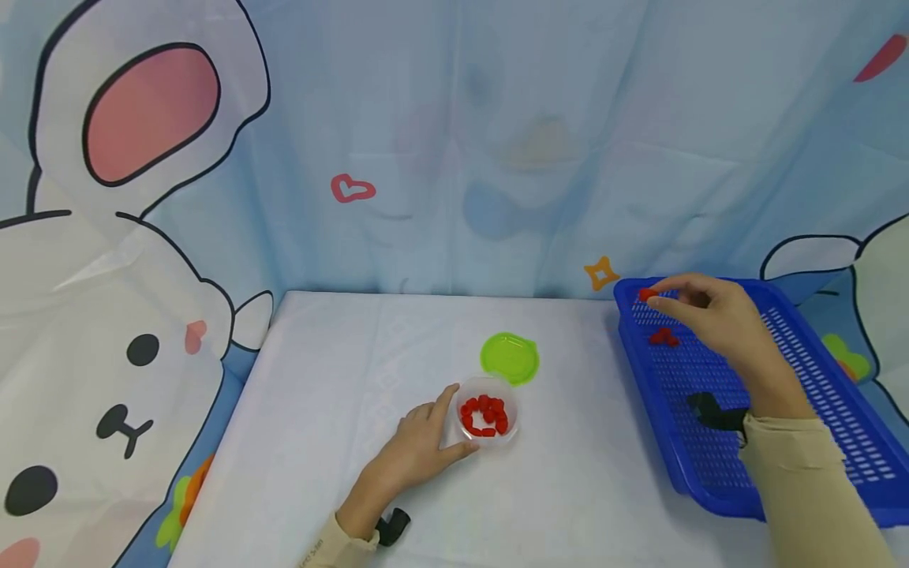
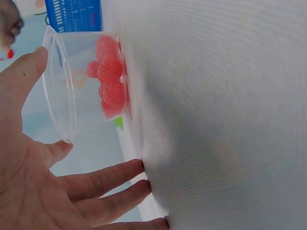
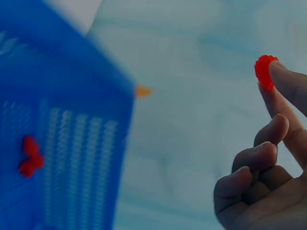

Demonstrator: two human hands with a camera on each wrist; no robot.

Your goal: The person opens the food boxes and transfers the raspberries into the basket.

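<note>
Above the far left corner of the blue basket (image 1: 717,505), my right hand (image 1: 717,319) pinches a red raspberry (image 3: 265,72) between thumb and index finger, its other fingers curled in. Several more red raspberries (image 1: 663,338) lie together on the basket floor below. My left hand (image 1: 419,442) holds the rim of a clear plastic cup (image 2: 84,100) with thumb and index finger, and its other fingertips touch the white cloth. Inside the upright cup, several raspberries (image 2: 110,69) lie on the bottom.
A bright green lid (image 1: 510,358) lies on the white-covered table (image 1: 341,379) just behind the cup. The basket stands along the table's right side. A blue printed curtain (image 1: 426,237) rises behind the table's back edge.
</note>
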